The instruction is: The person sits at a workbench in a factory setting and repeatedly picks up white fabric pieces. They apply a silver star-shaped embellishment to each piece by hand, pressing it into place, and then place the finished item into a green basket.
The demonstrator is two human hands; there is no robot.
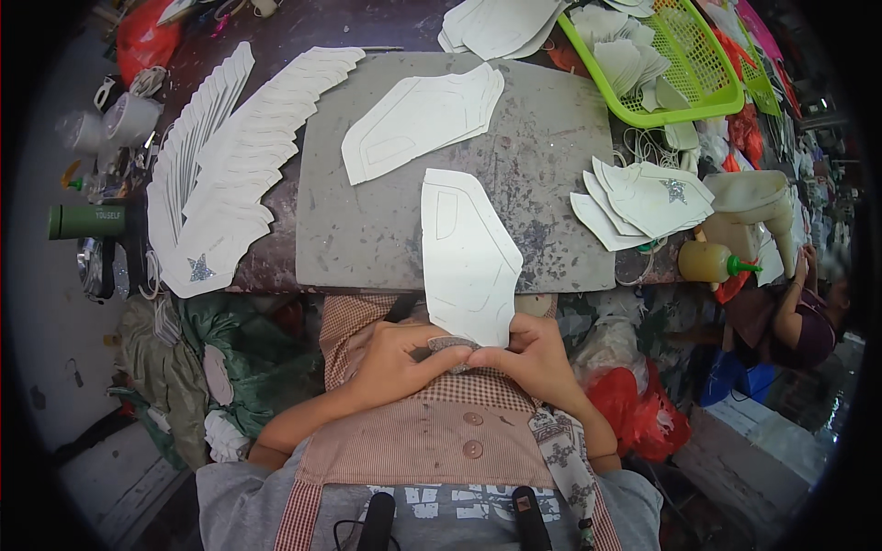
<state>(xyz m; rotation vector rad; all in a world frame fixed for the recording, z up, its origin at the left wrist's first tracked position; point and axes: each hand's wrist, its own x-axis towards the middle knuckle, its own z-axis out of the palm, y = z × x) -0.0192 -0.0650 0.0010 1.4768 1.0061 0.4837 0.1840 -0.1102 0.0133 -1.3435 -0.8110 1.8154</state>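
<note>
Both hands are pinching a small glittery piece (450, 347) at the near end of the white panel (469, 257), overhanging the slab (367, 220). Left hand (395, 363) and right hand (537, 354) fingers are closing on it (placement probably wants even pressure, edges aligned).

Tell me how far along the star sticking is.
Done: the fanned rows at left, front piece showing a glitter star. In hand: left hand and right hand pinch a glittery bit at one white panel. Left: a starless stack on the grey board.

The grey board (367, 230) lies bare along its left edge and near-left corner. White cut pieces (418, 119) crowd its far edge, and a fanned stack (234, 174) lines the left.
</note>
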